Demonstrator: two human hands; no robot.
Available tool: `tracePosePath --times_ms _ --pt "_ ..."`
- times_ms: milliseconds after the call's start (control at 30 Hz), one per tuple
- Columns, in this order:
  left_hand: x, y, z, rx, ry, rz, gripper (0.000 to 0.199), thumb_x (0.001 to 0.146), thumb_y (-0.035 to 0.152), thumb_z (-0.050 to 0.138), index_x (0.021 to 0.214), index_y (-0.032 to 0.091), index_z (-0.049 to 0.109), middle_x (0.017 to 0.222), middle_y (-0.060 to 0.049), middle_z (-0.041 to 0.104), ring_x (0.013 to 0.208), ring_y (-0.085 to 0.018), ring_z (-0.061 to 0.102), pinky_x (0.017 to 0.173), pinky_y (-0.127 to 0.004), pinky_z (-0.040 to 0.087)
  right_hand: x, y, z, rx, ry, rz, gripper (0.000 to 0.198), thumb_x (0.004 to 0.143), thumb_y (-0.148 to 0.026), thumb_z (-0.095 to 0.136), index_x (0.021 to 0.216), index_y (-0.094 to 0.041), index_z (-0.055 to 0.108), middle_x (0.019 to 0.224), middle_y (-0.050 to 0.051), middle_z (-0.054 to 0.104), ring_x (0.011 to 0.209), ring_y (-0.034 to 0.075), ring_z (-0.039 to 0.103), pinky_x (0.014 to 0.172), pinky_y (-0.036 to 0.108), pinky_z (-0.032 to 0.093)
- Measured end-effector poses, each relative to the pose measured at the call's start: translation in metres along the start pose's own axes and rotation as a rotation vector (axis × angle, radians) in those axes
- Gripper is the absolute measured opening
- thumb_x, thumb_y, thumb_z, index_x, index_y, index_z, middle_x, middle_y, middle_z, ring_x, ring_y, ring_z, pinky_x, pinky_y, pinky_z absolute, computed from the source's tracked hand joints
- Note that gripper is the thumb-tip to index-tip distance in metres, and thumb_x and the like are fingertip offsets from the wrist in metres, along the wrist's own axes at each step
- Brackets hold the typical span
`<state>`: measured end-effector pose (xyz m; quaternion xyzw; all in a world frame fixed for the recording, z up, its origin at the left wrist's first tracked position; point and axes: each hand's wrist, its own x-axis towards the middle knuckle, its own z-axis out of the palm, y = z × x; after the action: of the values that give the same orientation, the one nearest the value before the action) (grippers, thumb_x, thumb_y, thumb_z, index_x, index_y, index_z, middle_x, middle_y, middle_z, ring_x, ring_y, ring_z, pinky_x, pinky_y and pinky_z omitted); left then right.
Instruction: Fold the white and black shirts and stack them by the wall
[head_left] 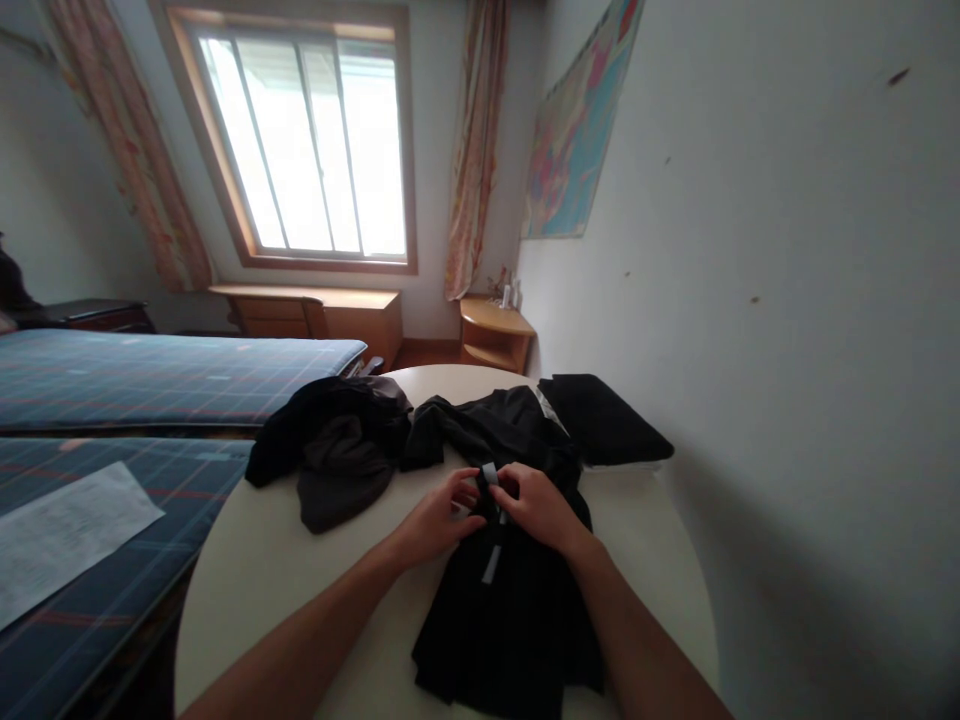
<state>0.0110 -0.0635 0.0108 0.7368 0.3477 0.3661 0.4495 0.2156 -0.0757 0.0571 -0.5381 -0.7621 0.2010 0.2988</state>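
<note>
A black garment (517,620) lies spread on the round table, its lower part toward me and its upper part with a sleeve at the far side. Light grey strips (491,565) run down its middle. My left hand (446,510) is curled at the left side of the strip, thumb and fingers on the black fabric. From the right, my right hand (536,500) pinches the fabric beside the upper grey piece. The fingertips partly hide what they grip.
A crumpled black and dark grey garment (345,450) lies at the table's (300,610) left edge. A folded black item (607,420) rests at the back right, close to the white wall (787,380). Left of the table, a plaid mattress (195,490) carries a paper sheet (75,530).
</note>
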Motion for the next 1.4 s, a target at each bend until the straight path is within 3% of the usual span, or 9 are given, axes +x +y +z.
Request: tracePosePath --times_ms 167,267,467,633,800,933,1133,1267,1400 --pt "0.004 -0.002 -0.006 -0.098 0.104 -0.05 0.052 0.086 0.025 0.059 0.135 0.019 0.043 0.107 -0.008 0.068 0.068 -0.014 0.067 0.064 -0.03 0.054 0.006 0.003 0.001 0.436 -0.009 0.001 0.032 0.095 -0.049 0.05 0.098 -0.02 0.064 0.092 0.002 0.069 0.084 0.018 0.062 0.077 0.029 0.046" --pt "0.006 -0.001 -0.01 0.019 0.232 0.013 0.054 0.088 0.026 0.059 0.14 0.023 0.044 0.123 -0.011 0.064 0.084 -0.017 0.068 0.068 -0.029 0.056 0.007 0.004 -0.001 0.688 -0.012 0.072 0.039 0.089 -0.057 0.058 0.105 -0.022 0.059 0.091 0.001 0.068 0.082 0.017 0.062 0.073 0.028 0.047" --pt "0.005 -0.004 -0.007 0.076 0.238 0.082 0.063 0.092 0.027 0.055 0.152 0.027 0.034 0.145 -0.012 0.052 0.119 -0.024 0.061 0.09 -0.04 0.056 0.005 0.0 0.001 0.939 -0.07 0.174 0.05 0.08 -0.06 0.069 0.112 -0.025 0.056 0.085 -0.002 0.069 0.076 0.016 0.064 0.069 0.027 0.049" --pt "0.006 -0.025 -0.013 0.383 0.344 0.063 0.072 0.089 0.022 0.057 0.155 0.023 0.029 0.161 -0.015 0.028 0.147 -0.031 0.03 0.115 -0.051 0.034 0.008 0.005 -0.005 0.954 0.005 0.192 0.049 0.076 -0.06 0.071 0.109 -0.025 0.062 0.093 0.0 0.072 0.085 0.019 0.067 0.078 0.031 0.051" --pt "0.007 -0.04 -0.03 0.578 0.442 0.032 0.072 0.087 0.018 0.059 0.154 0.02 0.032 0.161 -0.017 0.024 0.147 -0.034 0.027 0.117 -0.053 0.03 0.012 0.022 -0.023 0.825 0.201 0.251 0.053 0.075 -0.065 0.066 0.104 -0.022 0.065 0.084 0.002 0.072 0.077 0.021 0.066 0.072 0.033 0.051" --pt "0.006 -0.037 -0.038 0.792 0.429 0.089 0.063 0.08 0.011 0.061 0.142 0.021 0.051 0.16 -0.014 0.027 0.144 -0.036 0.031 0.114 -0.053 0.035 0.007 0.03 -0.033 0.504 0.268 0.225 0.058 0.075 -0.056 0.071 0.119 -0.02 0.061 0.084 0.003 0.072 0.073 0.021 0.067 0.069 0.034 0.051" --pt "0.008 -0.023 -0.053 0.963 0.485 0.029 0.055 0.079 0.003 0.055 0.131 0.02 0.061 0.13 -0.013 0.06 0.123 -0.032 0.05 0.105 -0.048 0.044 0.002 0.035 -0.031 0.036 0.309 0.106 0.022 0.081 -0.038 0.062 0.092 -0.022 0.072 0.1 0.006 0.073 0.095 0.023 0.067 0.09 0.038 0.049" --pt "0.01 -0.012 -0.063 0.969 0.526 -0.021 0.026 0.086 0.013 0.055 0.105 0.019 0.073 0.107 -0.012 0.065 0.105 -0.03 0.057 0.094 -0.044 0.048 0.003 0.038 -0.03 -0.037 0.3 0.11 0.019 0.082 -0.035 0.06 0.089 -0.022 0.072 0.096 0.006 0.073 0.091 0.023 0.067 0.087 0.037 0.049" --pt "0.009 0.001 -0.073 0.892 0.68 -0.033 0.022 0.091 0.026 0.056 0.101 0.022 0.075 0.099 -0.008 0.066 0.092 -0.025 0.062 0.083 -0.035 0.05 0.005 0.033 -0.032 0.079 0.308 0.16 0.021 0.083 -0.038 0.062 0.091 -0.022 0.072 0.092 0.005 0.074 0.088 0.023 0.068 0.083 0.036 0.049"
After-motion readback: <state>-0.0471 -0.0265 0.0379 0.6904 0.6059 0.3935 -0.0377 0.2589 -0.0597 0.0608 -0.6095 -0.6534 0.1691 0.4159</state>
